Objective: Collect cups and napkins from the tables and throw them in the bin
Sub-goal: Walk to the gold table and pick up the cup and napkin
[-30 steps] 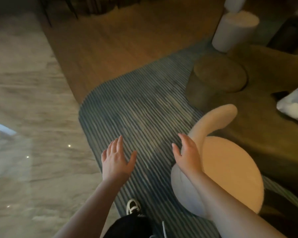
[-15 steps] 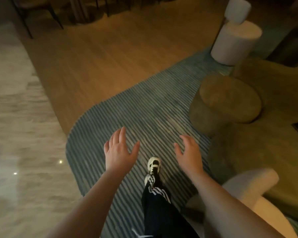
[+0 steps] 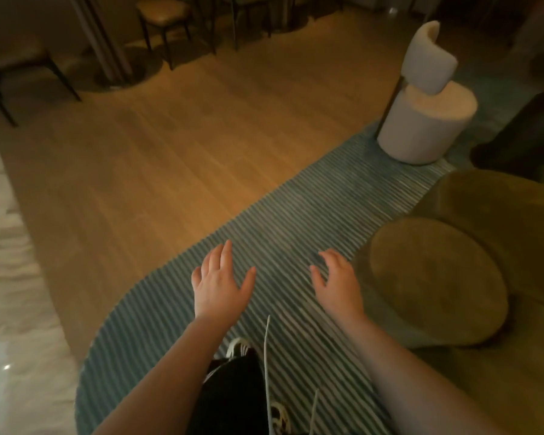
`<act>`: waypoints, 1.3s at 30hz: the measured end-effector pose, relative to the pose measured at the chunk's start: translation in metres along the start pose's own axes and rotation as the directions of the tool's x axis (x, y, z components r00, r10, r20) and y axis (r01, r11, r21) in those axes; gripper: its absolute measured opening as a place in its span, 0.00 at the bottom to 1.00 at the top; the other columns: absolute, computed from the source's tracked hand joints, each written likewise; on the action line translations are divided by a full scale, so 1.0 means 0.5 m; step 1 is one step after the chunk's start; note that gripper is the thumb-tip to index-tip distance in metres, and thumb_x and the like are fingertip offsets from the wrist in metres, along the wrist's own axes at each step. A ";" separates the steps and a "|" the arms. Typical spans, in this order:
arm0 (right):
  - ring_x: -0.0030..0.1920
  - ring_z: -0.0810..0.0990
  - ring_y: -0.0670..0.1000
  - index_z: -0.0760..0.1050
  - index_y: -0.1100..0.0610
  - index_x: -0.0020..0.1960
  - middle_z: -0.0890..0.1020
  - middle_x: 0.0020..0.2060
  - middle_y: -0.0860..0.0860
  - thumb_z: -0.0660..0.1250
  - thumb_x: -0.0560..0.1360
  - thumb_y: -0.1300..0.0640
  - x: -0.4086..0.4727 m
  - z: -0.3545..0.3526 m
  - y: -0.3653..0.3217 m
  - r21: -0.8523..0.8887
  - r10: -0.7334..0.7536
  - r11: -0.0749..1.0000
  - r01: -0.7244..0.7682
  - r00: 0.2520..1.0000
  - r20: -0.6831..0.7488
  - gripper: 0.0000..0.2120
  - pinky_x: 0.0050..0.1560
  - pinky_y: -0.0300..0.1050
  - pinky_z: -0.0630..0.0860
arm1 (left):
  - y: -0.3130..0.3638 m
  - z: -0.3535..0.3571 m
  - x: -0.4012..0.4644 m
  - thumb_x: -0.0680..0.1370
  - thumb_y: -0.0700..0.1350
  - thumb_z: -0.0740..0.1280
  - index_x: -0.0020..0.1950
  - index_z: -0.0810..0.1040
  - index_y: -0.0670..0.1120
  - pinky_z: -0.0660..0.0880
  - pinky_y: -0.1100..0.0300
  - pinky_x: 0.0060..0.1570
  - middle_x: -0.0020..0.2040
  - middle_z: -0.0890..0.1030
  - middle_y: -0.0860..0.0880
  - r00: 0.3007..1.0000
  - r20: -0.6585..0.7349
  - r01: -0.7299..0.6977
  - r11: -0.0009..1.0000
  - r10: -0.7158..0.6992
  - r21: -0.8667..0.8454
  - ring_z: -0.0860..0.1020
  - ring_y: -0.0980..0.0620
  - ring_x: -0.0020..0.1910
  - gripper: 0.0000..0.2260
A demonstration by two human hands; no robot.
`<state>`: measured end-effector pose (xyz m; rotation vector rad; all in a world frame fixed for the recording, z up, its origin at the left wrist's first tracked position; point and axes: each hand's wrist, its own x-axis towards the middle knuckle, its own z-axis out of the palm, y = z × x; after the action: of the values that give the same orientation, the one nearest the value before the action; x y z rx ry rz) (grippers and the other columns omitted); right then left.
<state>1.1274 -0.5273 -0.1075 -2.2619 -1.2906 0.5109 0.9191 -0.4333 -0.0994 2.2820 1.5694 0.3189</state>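
My left hand (image 3: 219, 282) and my right hand (image 3: 338, 282) are held out in front of me, palms down, above a blue striped rug (image 3: 283, 227). Both hands hold nothing and their fingers are spread. No cup, napkin or bin shows in the head view. My black trouser leg (image 3: 233, 390) and a white shoe (image 3: 237, 346) are below the hands.
A round olive pouf (image 3: 434, 281) stands just right of my right hand, against an olive sofa (image 3: 500, 215). A white cylindrical chair (image 3: 424, 120) sits at the rug's far end. Wooden floor (image 3: 186, 146) lies ahead, dark chairs (image 3: 167, 20) at the back, marble floor (image 3: 10, 309) at the left.
I have walked forward along the rug. The cream chair by my right arm has dropped out of view, and the olive pouf and white chair have come closer. Both hands stay open.
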 end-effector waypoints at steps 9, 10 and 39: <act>0.71 0.64 0.53 0.65 0.58 0.71 0.67 0.71 0.54 0.57 0.80 0.47 0.543 0.007 -0.019 0.036 0.059 0.998 -0.057 0.997 -0.045 0.23 0.70 0.50 0.64 | 0.032 0.057 0.591 0.76 0.66 0.52 0.76 0.56 0.47 0.57 0.43 0.69 0.74 0.62 0.46 0.999 -0.011 -0.029 0.999 0.030 0.012 0.59 0.47 0.73 0.34; 0.71 0.64 0.53 0.65 0.58 0.71 0.67 0.71 0.54 0.57 0.80 0.47 0.619 0.003 -0.024 0.034 0.073 0.997 -0.071 0.996 -0.051 0.23 0.70 0.50 0.64 | 0.037 0.061 0.666 0.76 0.66 0.52 0.76 0.56 0.47 0.57 0.43 0.69 0.75 0.62 0.46 0.999 -0.003 -0.039 0.999 0.039 0.017 0.58 0.47 0.73 0.34; 0.66 0.70 0.56 0.68 0.59 0.68 0.73 0.66 0.56 0.60 0.79 0.51 2.388 -0.484 0.358 0.151 0.388 0.920 -0.362 0.896 -0.216 0.20 0.64 0.49 0.67 | 0.858 0.352 2.467 0.76 0.64 0.54 0.76 0.56 0.47 0.57 0.42 0.68 0.74 0.63 0.45 0.929 0.141 -0.348 0.937 0.342 0.016 0.60 0.47 0.72 0.33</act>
<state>1.9597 0.3803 -0.1108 -2.4012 -0.6899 0.4050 1.7961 0.5505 -0.1015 2.5504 1.1132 0.2134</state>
